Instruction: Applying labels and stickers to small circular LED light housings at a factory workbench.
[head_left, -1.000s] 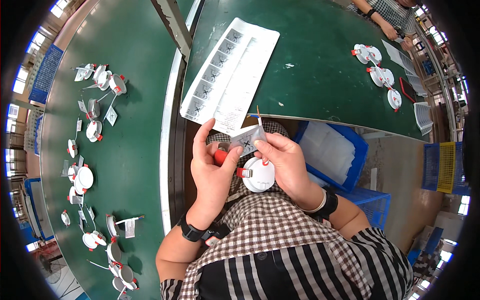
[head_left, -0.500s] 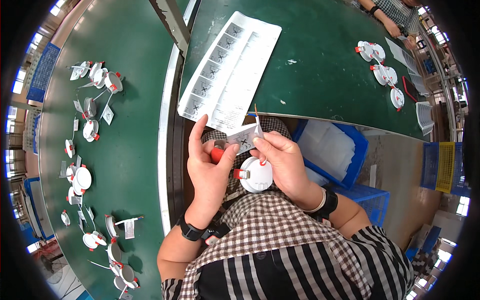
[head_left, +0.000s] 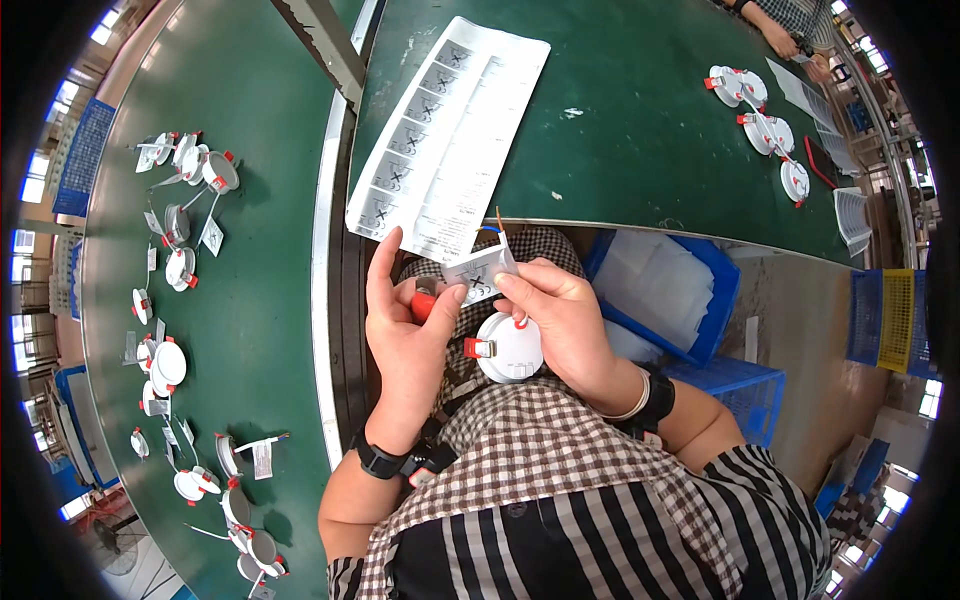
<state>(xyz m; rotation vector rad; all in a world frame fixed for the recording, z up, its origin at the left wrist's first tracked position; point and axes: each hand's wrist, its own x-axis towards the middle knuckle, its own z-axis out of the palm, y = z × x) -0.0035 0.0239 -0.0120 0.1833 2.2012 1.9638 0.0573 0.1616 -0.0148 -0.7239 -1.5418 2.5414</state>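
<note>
Two hands are working above the lap, just off the right worktop's [head_left: 620, 150] near edge. Left hand [head_left: 406, 340] is pressing its thumb tip on the left end of a grey label [head_left: 474, 276], index standing up and spread away, other fingers curling behind, mostly hidden. Right hand [head_left: 574, 328] is pinching the label's right end between thumb and index, where it's folding round a white cable [head_left: 504, 240]; coloured wires are sticking up past the fold. White round downlight [head_left: 512, 352] is hanging below the right fingers, red-tipped clip [head_left: 480, 348] pointing left. Handling guess: downlight is looking light, stiff, a bit slick; clips probably springy, so grip the rim between them. Label is likely thin, easily creased, tacky behind: edges only. Cable is probably flexing freely; hold sheath, not wires. Red part [head_left: 424, 306] is showing by the left fingers, can't tell what. Label sheet [head_left: 440, 150] is lying at the worktop's near left corner, overhanging the near edge. Blue bin [head_left: 722, 302] is sitting below that edge. More downlights [head_left: 168, 364] are lying along the left worktop [head_left: 270, 300]; others are lining the right worktop's right edge, co-worker's hand [head_left: 778, 40] showing at its far right corner.
</note>
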